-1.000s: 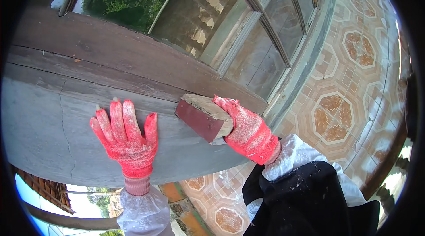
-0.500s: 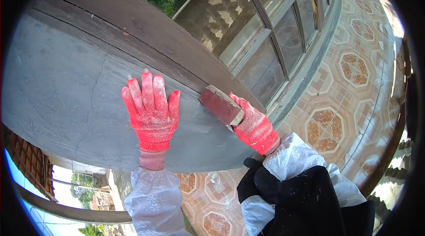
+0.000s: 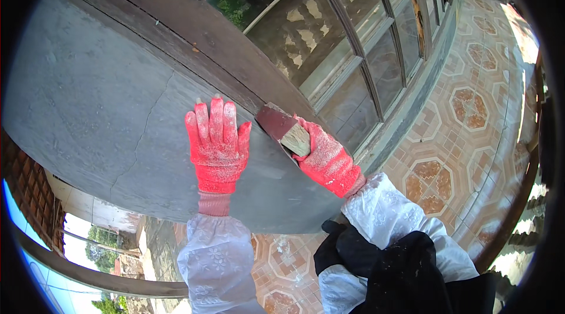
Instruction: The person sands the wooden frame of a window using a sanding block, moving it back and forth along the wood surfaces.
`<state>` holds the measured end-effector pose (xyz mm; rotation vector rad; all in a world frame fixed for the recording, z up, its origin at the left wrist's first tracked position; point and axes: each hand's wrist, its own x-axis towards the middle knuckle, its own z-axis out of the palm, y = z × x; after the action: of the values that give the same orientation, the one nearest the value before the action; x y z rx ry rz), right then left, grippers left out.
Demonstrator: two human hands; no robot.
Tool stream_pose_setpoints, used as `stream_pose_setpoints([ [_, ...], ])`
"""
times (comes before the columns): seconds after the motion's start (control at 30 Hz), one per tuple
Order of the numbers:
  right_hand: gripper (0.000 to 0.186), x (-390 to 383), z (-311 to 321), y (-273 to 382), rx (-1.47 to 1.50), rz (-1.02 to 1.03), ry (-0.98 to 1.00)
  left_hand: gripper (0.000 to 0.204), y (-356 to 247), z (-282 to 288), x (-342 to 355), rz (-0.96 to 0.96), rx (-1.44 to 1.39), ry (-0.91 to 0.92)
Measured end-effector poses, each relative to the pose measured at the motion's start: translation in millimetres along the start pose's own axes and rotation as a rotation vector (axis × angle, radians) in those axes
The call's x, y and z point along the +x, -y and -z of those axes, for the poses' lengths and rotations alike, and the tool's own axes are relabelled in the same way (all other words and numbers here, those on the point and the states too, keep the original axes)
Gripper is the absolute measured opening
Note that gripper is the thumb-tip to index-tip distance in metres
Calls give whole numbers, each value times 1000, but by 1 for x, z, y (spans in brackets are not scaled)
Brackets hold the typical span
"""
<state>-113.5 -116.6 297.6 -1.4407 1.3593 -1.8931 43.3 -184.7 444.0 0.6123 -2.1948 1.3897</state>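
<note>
My left hand (image 3: 219, 146), in a red glove dusted with white, lies flat with fingers outstretched on a grey wall surface (image 3: 106, 96). Bare fingertips poke through on two of its fingers. To its right, my right hand (image 3: 326, 158), gloved the same way, grips a sanding block (image 3: 283, 128). The block is pale wood with reddish-brown sandpaper wrapped over part of it. Its far end rests at the seam where the grey surface meets a brown wooden frame (image 3: 223, 49). The block's underside is hidden.
A thin crack (image 3: 144, 131) runs down the grey surface left of my left hand. Glass window panes (image 3: 347, 99) in worn wooden frames stand beyond the block. Patterned floor tiles (image 3: 432, 181) spread at the right. A dark cloth (image 3: 394, 278) hangs by my right forearm.
My right hand has moved the sanding block up and left, closer to my left hand, and its bare wooden part shows more. The view has shifted; my left hand stays flat on the wall.
</note>
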Motion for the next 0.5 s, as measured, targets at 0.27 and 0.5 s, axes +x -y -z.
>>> stream_pose_setpoints([
  [0.27, 66, 0, 2, -11, -50, -212, 143, 56, 1, -3, -3, 0, -49, -13],
  [0.5, 61, 1, 0, 11, 22, -36, 5, 54, 3, -5, -8, 26, -73, -72],
])
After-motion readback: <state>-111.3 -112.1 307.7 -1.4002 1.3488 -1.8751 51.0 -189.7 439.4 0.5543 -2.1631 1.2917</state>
